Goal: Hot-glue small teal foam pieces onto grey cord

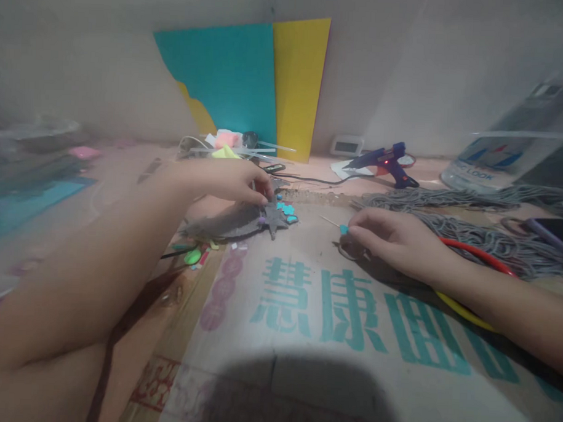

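Observation:
My left hand [239, 182] reaches across the table, its fingers curled down onto a small grey cut-out shape [274, 218] with turquoise pieces [288, 210] stuck on it. My right hand [391, 236] rests on the printed cardboard sheet [332, 336], fingers pinched on a thin stick with a small turquoise piece at its grip [342, 228]. The two hands are a short way apart, with the stick's tip pointing toward the grey shape.
A blue hot glue gun [387, 160] stands at the back beside a white pad. Grey cord [483, 239] lies piled at the right with red and yellow hoops [480, 258]. Teal [226, 73] and yellow [297, 82] foam sheets lean on the wall. Small foam scraps [194, 255] lie near my left arm.

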A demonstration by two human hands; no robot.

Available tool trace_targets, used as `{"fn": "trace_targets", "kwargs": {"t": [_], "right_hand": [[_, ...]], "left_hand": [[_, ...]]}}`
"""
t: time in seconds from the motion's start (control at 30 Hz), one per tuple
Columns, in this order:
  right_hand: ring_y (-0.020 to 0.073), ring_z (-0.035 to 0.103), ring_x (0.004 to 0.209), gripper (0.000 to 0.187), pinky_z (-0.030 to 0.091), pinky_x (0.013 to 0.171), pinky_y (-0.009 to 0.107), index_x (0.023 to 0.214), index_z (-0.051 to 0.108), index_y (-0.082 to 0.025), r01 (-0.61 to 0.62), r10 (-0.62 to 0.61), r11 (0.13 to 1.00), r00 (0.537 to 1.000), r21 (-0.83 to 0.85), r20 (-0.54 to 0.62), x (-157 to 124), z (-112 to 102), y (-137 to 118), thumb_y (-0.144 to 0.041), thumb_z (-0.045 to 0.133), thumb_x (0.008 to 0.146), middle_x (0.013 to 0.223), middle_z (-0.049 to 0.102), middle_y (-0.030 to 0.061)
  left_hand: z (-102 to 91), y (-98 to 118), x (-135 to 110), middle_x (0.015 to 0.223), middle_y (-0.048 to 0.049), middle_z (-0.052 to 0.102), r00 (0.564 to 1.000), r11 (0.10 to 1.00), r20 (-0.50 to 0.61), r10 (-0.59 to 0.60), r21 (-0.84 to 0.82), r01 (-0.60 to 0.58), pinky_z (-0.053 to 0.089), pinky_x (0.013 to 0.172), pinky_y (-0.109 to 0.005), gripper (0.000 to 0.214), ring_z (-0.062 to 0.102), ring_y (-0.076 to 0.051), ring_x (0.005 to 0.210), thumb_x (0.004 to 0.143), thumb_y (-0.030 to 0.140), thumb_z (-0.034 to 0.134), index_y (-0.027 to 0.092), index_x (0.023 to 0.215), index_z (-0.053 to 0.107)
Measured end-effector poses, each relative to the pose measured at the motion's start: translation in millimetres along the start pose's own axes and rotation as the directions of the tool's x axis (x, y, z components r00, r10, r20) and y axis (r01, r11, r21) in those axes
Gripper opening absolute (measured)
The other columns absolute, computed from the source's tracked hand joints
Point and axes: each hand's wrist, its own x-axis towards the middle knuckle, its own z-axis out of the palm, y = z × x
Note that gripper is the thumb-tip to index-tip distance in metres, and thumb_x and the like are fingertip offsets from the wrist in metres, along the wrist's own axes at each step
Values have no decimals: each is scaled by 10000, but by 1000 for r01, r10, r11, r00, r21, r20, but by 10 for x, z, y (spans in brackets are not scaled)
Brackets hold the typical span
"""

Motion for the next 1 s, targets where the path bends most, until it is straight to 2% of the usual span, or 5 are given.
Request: {"fn": "trace_targets", "kwargs": {"t": [0.13,0.37,0.53,0.73,1.0], "right_hand": [[157,601,616,225,441,604,283,821,636,-222,3,-3,1000,1000,5,4,-6,-5,-7,-397,523,906,702,675,2],[159,606,627,216,444,605,277,822,635,-218,16,-16,1000,1000,0,-4,-4,4,-1,-385,525,903,706,681,3],[157,608,629,203,440,600,273,819,635,-225,13,-13,1000,1000,-18,-7,-2,0,-5,-370,520,902,705,680,0],[158,606,644,204,443,607,276,826,636,-222,19,-19,1000,1000,-16,-4,-2,-4,0,-369,519,907,719,681,6],[161,606,642,196,445,605,276,820,633,-225,13,-13,1000,1000,-13,-3,0,-1,-19,-369,526,898,712,678,2]], "left_hand": [[24,-6,33,1212,-61,680,994,992,-66,-88,83,94,451,788,-287,493,628,-237,1023,864,562,500,231,1207,626],[82,-4,77,1362,-119,601,978,983,-144,-152,85,165,441,887,-319,710,591,-291,1141,834,651,508,209,1388,477],[111,48,87,1371,-142,586,981,985,-145,-128,94,143,447,854,-318,732,591,-295,1130,830,628,534,173,1397,454],[140,-38,142,1328,-111,615,981,990,-147,-125,40,132,441,788,-289,724,612,-275,1070,818,588,566,228,1426,407],[47,-214,91,1417,-144,552,949,964,-198,-245,53,259,445,863,-333,743,563,-313,1178,822,527,582,214,1461,366]]}}
